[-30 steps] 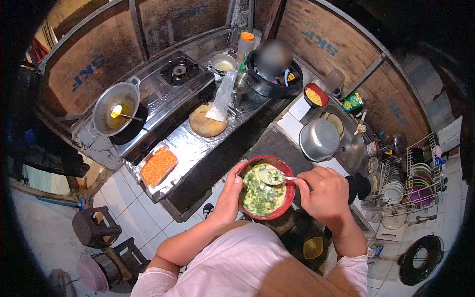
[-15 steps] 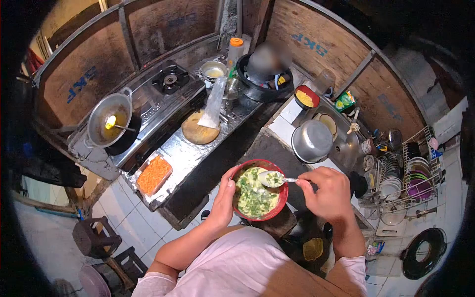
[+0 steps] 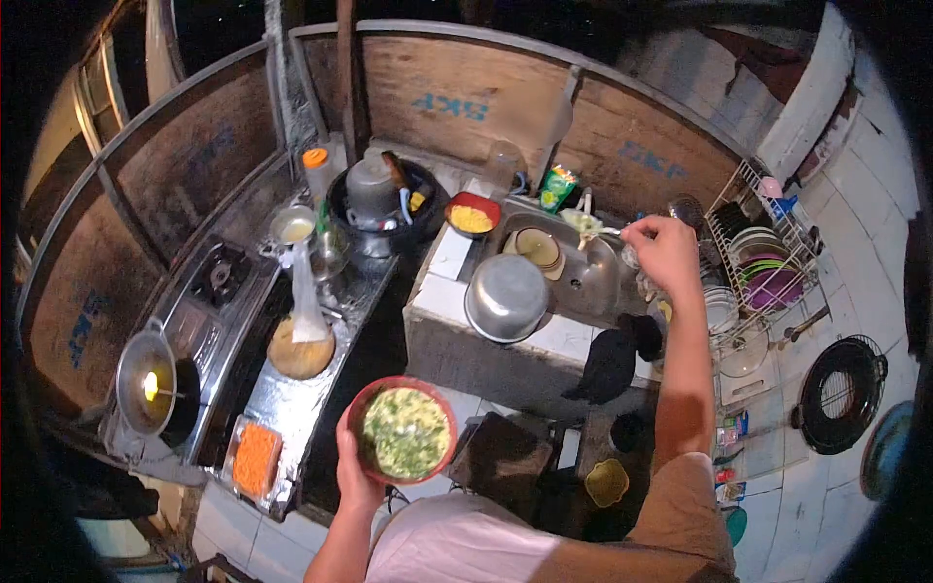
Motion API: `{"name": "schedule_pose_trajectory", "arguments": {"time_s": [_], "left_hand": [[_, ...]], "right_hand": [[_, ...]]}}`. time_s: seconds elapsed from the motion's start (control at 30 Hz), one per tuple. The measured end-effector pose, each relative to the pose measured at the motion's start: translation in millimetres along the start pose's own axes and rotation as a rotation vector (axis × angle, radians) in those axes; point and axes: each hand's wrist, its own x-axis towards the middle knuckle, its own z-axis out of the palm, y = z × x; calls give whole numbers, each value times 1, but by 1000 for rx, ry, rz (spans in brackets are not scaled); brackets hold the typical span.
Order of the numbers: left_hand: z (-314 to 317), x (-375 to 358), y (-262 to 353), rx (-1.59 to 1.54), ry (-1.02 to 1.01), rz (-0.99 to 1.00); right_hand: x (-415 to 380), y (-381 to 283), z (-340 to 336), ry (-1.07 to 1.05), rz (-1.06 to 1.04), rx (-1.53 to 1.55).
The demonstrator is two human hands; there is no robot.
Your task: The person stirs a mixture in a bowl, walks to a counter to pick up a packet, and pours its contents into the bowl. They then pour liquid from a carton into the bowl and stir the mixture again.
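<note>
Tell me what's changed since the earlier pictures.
The right hand has lifted the spoon from the red bowl and swung it away, out toward the sink. Nothing was let go. The view has turned rightward. The left hand still holds the bowl; the orange shreds stayed put.

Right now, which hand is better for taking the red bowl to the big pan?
Left, I think. The left hand holds the red bowl and is nearer the big pan, while the right hand is stretched out over by the sink with the spoon.
</note>
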Motion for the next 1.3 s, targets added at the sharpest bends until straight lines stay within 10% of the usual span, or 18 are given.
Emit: {"name": "schedule_pose_trajectory", "arguments": {"time_s": [0.27,0.53,0.73,0.93,1.3], "left_hand": [[19,-2,9,7,108,77],[18,7,-2,-23,167,38],[20,10,-3,32,51,104],[27,5,12,125,16,143],[-4,-21,19,192,2,94]], "right_hand": [[69,261,151,38,349,-616],[17,158,116,15,322,-222],[-76,-12,62,-130,-357,275],[-159,-105,93,-20,-1020,-74],[-213,-128,127,-244,-959,221]]}}
